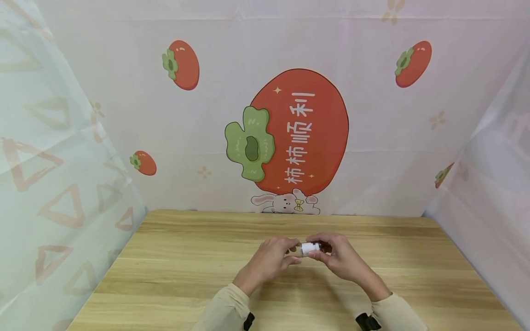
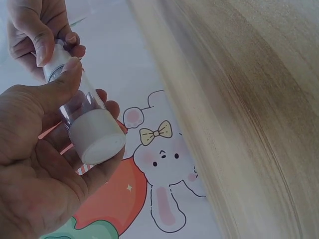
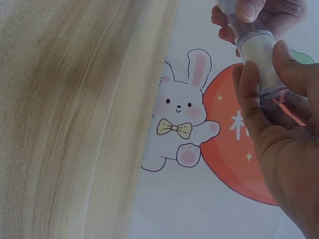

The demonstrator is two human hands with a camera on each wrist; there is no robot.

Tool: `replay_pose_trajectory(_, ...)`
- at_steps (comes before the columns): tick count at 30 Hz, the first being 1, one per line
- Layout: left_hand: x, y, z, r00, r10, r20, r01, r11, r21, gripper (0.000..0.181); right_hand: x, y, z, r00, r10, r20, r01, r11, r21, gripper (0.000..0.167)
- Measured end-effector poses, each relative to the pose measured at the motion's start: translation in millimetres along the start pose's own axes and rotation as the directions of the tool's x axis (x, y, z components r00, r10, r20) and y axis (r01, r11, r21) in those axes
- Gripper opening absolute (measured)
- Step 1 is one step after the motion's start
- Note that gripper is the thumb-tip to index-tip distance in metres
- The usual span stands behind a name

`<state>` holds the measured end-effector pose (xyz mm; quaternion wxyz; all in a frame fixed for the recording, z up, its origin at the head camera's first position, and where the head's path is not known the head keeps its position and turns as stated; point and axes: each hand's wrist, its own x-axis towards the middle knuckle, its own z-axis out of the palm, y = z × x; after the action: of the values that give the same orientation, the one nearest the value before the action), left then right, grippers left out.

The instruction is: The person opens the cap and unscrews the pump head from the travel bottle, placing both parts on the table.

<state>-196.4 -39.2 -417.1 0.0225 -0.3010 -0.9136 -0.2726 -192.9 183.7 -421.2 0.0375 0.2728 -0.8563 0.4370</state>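
Note:
A small clear bottle with white ends, which looks like a pump bottle (image 1: 309, 248), is held sideways between both hands above the table. My left hand (image 1: 268, 258) grips its clear body, thumb along one side and fingers around the other. In the left wrist view the white base (image 2: 97, 138) points out past those fingers. My right hand (image 1: 342, 258) holds the other end between thumb and fingers. There, in the right wrist view, a white collar (image 3: 260, 56) shows inside a clear sleeve. The fingers partly hide that end, so I cannot tell if a cap is on.
A wood-grain table (image 1: 190, 257) lies beneath the hands. Behind it hangs a white cloth backdrop (image 1: 364, 174) printed with persimmons and a rabbit. Pale cloth side walls (image 1: 62, 151) close in the left and right. Dark bands (image 1: 367, 322) sit at the wrists.

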Motion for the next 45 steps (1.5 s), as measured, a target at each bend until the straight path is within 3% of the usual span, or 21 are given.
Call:
replay_pose_trajectory(29,0.3,0.3,-0.2,0.998,0.025,-0.056,-0.026,1.000,-0.008,0.028,0.2,-1.4,4.9,0.994,-0.029,-0.106,0.028,1.000,-0.011,0.022)
replay_pose_trajectory(45,-1.5,-3.7,-0.1,0.999,0.007,-0.045,-0.009,0.999,-0.051,0.029,0.0,-0.7,-1.4,0.997,-0.019,-0.081,0.018,1.000,-0.022,0.024)
